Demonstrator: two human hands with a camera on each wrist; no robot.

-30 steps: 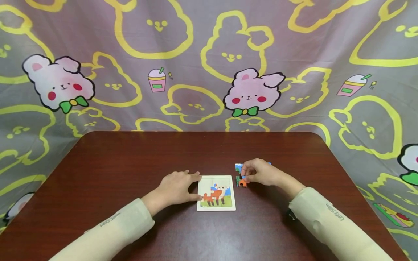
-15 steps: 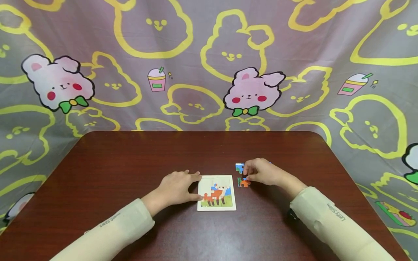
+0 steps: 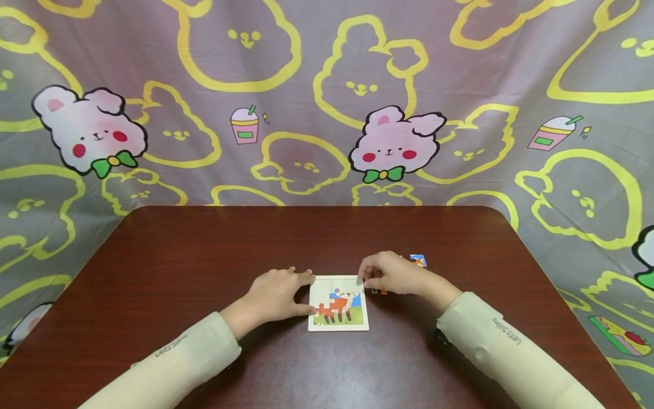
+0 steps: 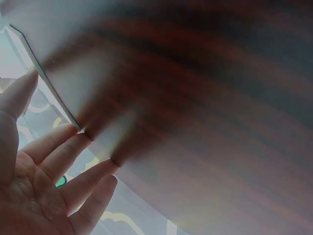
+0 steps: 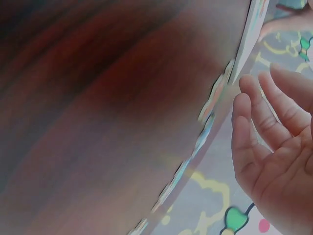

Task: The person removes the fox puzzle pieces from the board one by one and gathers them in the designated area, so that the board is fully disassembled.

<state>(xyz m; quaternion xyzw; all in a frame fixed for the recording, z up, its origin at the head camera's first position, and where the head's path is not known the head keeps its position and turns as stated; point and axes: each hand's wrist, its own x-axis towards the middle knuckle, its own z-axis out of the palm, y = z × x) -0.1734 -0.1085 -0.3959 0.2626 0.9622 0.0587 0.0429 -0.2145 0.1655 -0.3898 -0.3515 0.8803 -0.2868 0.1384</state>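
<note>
Head view: on a dark reddish table (image 3: 230,238), the left hand (image 3: 271,295) has its fingers spread, thumb and forefinger at the left edge of a pale puzzle frame (image 3: 338,328). Fitted pieces (image 3: 339,305) in it show an animal; its upper left is bare. The right hand (image 3: 392,274), fingers bent, is at the far right corner; whether it pinches anything, I cannot tell. Loose pieces (image 3: 418,260) lie beyond, partly hidden. Good work here likely means bracing the frame lightly and matching knobs to gaps before pressing flat.
</note>
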